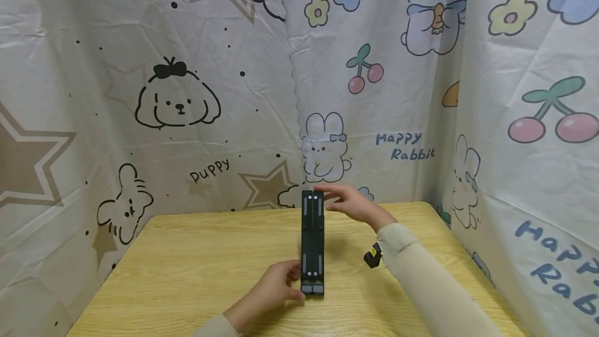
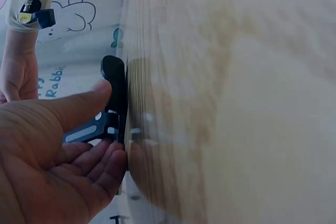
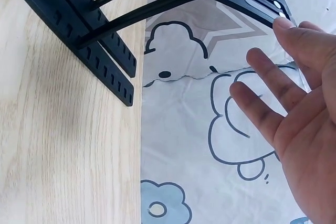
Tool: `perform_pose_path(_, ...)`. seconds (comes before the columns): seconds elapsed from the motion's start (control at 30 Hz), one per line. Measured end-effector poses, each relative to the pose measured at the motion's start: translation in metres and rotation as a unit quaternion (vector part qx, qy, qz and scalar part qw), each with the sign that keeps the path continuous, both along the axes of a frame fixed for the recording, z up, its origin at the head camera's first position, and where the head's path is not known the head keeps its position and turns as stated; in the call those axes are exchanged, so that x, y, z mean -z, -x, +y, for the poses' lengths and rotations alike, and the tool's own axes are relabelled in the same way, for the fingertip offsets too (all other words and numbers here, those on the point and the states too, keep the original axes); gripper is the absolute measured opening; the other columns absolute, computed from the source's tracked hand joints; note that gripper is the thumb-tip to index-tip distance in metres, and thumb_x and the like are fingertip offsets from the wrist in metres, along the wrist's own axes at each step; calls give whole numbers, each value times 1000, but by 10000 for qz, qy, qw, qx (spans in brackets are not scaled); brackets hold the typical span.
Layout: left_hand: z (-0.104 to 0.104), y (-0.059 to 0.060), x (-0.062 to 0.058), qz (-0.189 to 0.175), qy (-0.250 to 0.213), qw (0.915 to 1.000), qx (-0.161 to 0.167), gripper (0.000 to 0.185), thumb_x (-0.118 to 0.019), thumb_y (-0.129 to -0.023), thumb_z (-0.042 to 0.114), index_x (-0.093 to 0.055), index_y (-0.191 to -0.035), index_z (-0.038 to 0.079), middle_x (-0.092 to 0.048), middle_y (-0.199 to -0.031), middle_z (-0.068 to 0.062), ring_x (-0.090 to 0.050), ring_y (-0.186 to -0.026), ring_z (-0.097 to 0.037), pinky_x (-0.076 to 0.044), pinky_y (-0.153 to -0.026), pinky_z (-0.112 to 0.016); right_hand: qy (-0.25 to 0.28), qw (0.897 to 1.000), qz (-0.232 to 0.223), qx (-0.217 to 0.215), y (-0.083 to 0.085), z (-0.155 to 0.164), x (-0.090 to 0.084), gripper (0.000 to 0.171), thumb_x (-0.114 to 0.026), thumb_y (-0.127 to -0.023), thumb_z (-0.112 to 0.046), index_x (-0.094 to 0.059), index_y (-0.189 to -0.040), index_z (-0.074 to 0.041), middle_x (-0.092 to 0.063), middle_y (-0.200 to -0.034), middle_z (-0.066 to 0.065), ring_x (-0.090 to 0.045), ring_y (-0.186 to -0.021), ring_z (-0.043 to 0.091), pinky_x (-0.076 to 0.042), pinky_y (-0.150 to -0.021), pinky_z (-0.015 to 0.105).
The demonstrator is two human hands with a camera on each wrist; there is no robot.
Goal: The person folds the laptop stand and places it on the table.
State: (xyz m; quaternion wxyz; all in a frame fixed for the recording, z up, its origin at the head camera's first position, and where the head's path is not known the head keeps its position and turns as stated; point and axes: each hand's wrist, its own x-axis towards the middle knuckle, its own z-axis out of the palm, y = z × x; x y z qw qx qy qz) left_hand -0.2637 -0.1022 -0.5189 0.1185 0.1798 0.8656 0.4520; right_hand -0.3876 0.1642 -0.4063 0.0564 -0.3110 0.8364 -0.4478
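A black folding laptop stand (image 1: 312, 243) stands on the table, narrow and with its two rails close together. In the right wrist view its top arms slope up from the notched base rails (image 3: 39, 3), with struts between. At the near low end my left hand (image 1: 276, 286) holds the stand from the left. The left wrist view shows the thumb of that hand (image 2: 58, 156) on one side of the stand's end and curled fingers on the other. My right hand (image 1: 352, 205) pinches the raised far end between thumb and index finger, the other fingers spread.
The wooden table (image 1: 210, 243) ends at a printed curtain (image 1: 262, 118) behind and at the sides. A small black and yellow device (image 1: 373, 256) sits at the right wrist, beside the sleeve.
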Motion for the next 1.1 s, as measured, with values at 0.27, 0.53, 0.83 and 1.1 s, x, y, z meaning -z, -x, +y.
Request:
perform_pose_path(0.27,4,-1,-1,224,207,9995,-23,76,-93,-71,11,-60,-139,-1,-71,-114,-1,-65,-105,-20,-56,-92,-41,1,9997,65,253,2,0,5,55,-64,-100,-4,-57,-147,-32,-56,-149,4,-60,-128,34,-56,-99,48)
perform_pose_path(0.53,0,4,-1,361,443,9982,159,78,-92,-74,14,-58,-143,1,-73,-119,-2,-66,-104,-17,-57,-92,-37,123,9979,145,622,2,1,9,49,-65,-99,-5,-61,-144,-25,-62,-141,5,-66,-116,30,-58,-93,47)
perform_pose_path(0.83,-4,11,-1,605,858,9936,421,75,-90,-75,17,-59,-142,4,-72,-113,2,-64,-103,-13,-54,-98,-38,35,9960,429,786,-2,2,8,48,-69,-97,-5,-63,-142,-22,-65,-138,6,-66,-115,34,-59,-92,44)
perform_pose_path(1.1,-14,22,-2,784,934,9888,865,71,-84,-83,17,-55,-146,3,-71,-117,0,-65,-109,-14,-53,-102,-36,88,9927,634,1019,-4,6,9,47,-71,-95,-5,-65,-139,-19,-67,-134,7,-68,-108,31,-61,-87,39)
